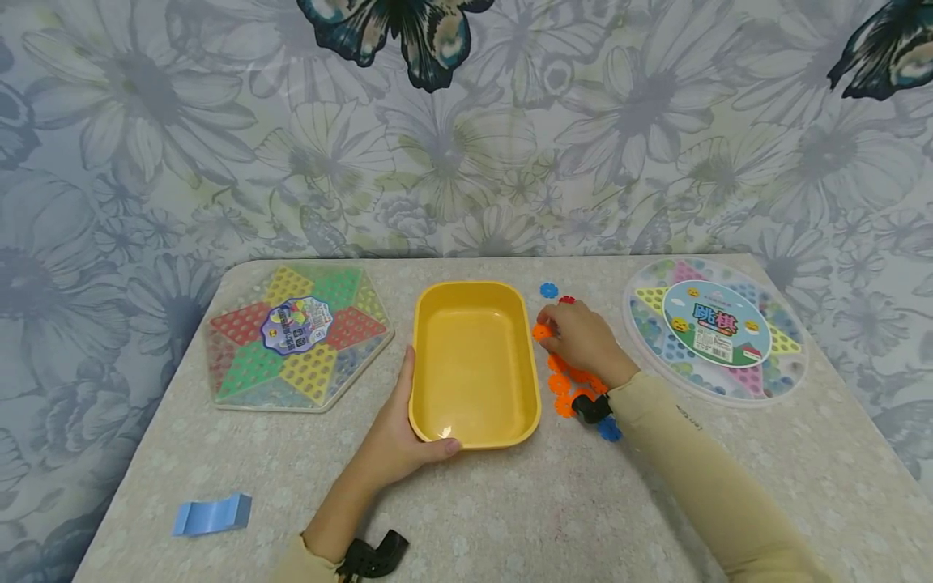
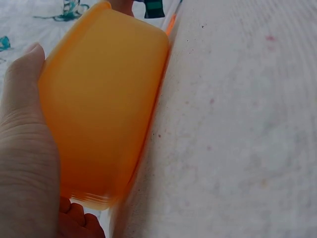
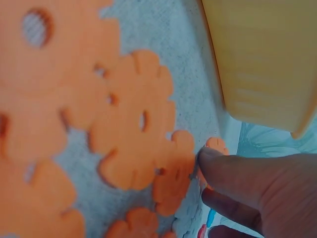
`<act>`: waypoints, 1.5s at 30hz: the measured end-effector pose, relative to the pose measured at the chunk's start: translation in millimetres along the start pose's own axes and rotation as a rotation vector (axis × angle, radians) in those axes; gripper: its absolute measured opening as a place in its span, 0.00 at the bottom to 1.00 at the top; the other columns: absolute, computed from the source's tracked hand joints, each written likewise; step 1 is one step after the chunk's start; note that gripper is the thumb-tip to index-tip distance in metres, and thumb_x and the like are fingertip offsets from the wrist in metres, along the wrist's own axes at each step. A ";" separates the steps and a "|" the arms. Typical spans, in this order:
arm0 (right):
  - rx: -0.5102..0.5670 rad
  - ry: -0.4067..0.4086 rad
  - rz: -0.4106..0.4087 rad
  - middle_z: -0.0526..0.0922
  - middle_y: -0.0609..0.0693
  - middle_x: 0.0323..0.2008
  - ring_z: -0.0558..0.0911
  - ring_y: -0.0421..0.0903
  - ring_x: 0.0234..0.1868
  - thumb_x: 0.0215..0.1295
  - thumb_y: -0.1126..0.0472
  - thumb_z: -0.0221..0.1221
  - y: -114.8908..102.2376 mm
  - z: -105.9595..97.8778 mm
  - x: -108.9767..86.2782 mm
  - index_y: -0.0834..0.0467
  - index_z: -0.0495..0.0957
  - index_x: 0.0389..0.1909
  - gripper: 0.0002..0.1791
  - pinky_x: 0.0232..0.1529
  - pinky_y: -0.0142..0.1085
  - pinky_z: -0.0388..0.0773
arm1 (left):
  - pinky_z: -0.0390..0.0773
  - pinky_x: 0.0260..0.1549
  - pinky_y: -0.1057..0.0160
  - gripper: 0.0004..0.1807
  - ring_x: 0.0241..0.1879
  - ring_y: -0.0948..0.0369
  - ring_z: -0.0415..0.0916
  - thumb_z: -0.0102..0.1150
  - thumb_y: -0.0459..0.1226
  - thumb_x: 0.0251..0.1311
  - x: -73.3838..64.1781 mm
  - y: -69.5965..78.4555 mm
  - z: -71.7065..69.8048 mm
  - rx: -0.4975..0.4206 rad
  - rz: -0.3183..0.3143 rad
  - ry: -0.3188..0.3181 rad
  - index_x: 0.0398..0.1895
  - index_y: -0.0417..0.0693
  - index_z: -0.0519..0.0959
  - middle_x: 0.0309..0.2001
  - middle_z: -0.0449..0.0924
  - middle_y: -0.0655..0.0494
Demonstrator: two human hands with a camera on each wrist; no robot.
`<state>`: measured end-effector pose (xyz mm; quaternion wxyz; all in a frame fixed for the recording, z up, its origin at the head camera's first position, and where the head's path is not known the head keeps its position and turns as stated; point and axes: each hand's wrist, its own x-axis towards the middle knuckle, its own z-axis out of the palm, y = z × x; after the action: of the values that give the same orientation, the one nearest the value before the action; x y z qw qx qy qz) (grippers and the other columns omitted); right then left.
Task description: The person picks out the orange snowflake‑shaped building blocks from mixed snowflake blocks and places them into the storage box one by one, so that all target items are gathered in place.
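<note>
A yellow plastic tray (image 1: 477,364) stands in the middle of the table, its inside bare. My left hand (image 1: 397,437) grips its near left corner, thumb on the front rim and fingers along the left side. Right of the tray, my right hand (image 1: 586,342) pinches an orange flower-shaped disc (image 3: 216,144) between thumb and fingers. More notched orange discs (image 3: 136,119) lie on the table under and in front of that wrist, some overlapping. A blue disc (image 1: 549,290) and a red one (image 1: 567,300) lie just beyond the fingers, another blue disc (image 1: 609,429) by the wrist.
A hexagonal Chinese checkers set (image 1: 240,324) lies on the left, a round one (image 1: 656,300) on the right, close to my right forearm. A light blue plastic piece (image 1: 212,516) sits at the near left. Behind the table (image 1: 510,518) hangs flowered cloth (image 1: 452,178).
</note>
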<state>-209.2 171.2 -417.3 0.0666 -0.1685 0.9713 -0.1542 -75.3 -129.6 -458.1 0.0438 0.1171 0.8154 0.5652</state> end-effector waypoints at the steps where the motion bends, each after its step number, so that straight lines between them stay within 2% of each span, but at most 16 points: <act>1: 0.009 -0.010 0.000 0.82 0.52 0.44 0.76 0.52 0.46 0.63 0.56 0.66 0.0 -0.4 0.2 0.55 0.79 0.52 0.18 0.48 0.47 0.77 | 0.53 0.72 0.44 0.77 0.78 0.56 0.47 0.83 0.46 0.38 0.0 -0.1 0.0 0.002 0.001 -0.001 0.79 0.71 0.28 0.81 0.35 0.62; 6: 0.047 -0.057 0.017 0.84 0.52 0.46 0.80 0.51 0.46 0.64 0.56 0.66 1.5 -2.2 0.5 0.57 0.79 0.54 0.19 0.51 0.47 0.79 | 0.54 0.71 0.45 0.77 0.77 0.57 0.48 0.83 0.45 0.38 -0.3 0.7 0.2 0.003 -0.002 -0.006 0.79 0.69 0.27 0.81 0.35 0.61; 14: 0.055 -0.100 0.048 0.84 0.50 0.44 0.80 0.49 0.43 0.62 0.49 0.68 1.0 -4.5 0.0 0.57 0.82 0.52 0.21 0.50 0.46 0.78 | 0.58 0.70 0.44 0.78 0.76 0.56 0.52 0.83 0.46 0.38 -0.7 -0.1 -0.5 -0.008 0.014 -0.016 0.79 0.66 0.27 0.81 0.35 0.59; 18: 0.057 -0.108 0.054 0.85 0.51 0.45 0.81 0.49 0.43 0.63 0.47 0.66 0.7 -5.7 -0.4 0.58 0.82 0.52 0.23 0.51 0.46 0.79 | 0.58 0.71 0.51 0.78 0.76 0.57 0.52 0.83 0.50 0.38 -1.0 -1.1 -1.4 -0.022 0.017 -0.020 0.79 0.65 0.27 0.81 0.35 0.60; 24: 0.030 -0.050 0.039 0.84 0.52 0.42 0.80 0.50 0.40 0.68 0.47 0.62 -0.2 -18.3 -2.7 0.59 0.81 0.51 0.21 0.45 0.45 0.78 | 0.55 0.70 0.69 0.79 0.76 0.57 0.51 0.84 0.51 0.36 -0.9 -3.5 -1.2 -0.045 0.022 -0.026 0.78 0.71 0.26 0.81 0.34 0.61; 27: 0.014 -0.005 0.030 0.83 0.51 0.40 0.79 0.49 0.38 0.68 0.47 0.61 -0.5 -28.8 -3.0 0.58 0.81 0.50 0.20 0.42 0.43 0.77 | 0.54 0.70 0.70 0.80 0.76 0.57 0.50 0.84 0.51 0.35 -0.8 -4.0 -1.1 -0.046 0.023 -0.026 0.78 0.72 0.26 0.81 0.34 0.61; 31: 0.026 0.037 0.027 0.82 0.52 0.39 0.79 0.49 0.37 0.69 0.46 0.61 -3.4 -43.4 -1.7 0.58 0.81 0.50 0.20 0.41 0.43 0.77 | 0.53 0.71 0.65 0.80 0.77 0.57 0.50 0.84 0.51 0.34 -0.3 -3.9 -1.3 -0.044 0.029 -0.028 0.78 0.72 0.26 0.81 0.35 0.60; 35: 0.032 0.072 0.000 0.82 0.52 0.40 0.79 0.50 0.37 0.69 0.45 0.60 -14.8 -55.4 2.8 0.58 0.81 0.51 0.21 0.40 0.44 0.78 | 0.54 0.72 0.60 0.80 0.77 0.57 0.50 0.84 0.54 0.34 0.2 -3.9 -1.5 -0.038 0.033 -0.032 0.78 0.72 0.26 0.81 0.35 0.60; 42: -0.014 0.077 -0.097 0.83 0.50 0.42 0.79 0.48 0.39 0.69 0.44 0.60 -52.3 -61.8 19.5 0.56 0.81 0.53 0.22 0.42 0.42 0.77 | 0.54 0.69 0.71 0.80 0.76 0.56 0.51 0.83 0.54 0.34 -0.6 -3.6 -1.8 -0.044 0.037 -0.031 0.78 0.72 0.26 0.81 0.36 0.60; 45: -0.024 0.051 -0.134 0.83 0.50 0.40 0.78 0.47 0.38 0.69 0.44 0.59 -69.4 -59.0 28.0 0.57 0.81 0.52 0.22 0.41 0.41 0.77 | 0.54 0.69 0.71 0.80 0.76 0.57 0.51 0.83 0.54 0.34 -0.5 -2.9 -1.8 -0.055 0.031 -0.034 0.78 0.73 0.26 0.81 0.36 0.62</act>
<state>-224.8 115.7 -341.5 0.0292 -0.2302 0.9609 -0.1509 -75.6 -132.4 -460.1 0.0523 0.1380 0.7968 0.5860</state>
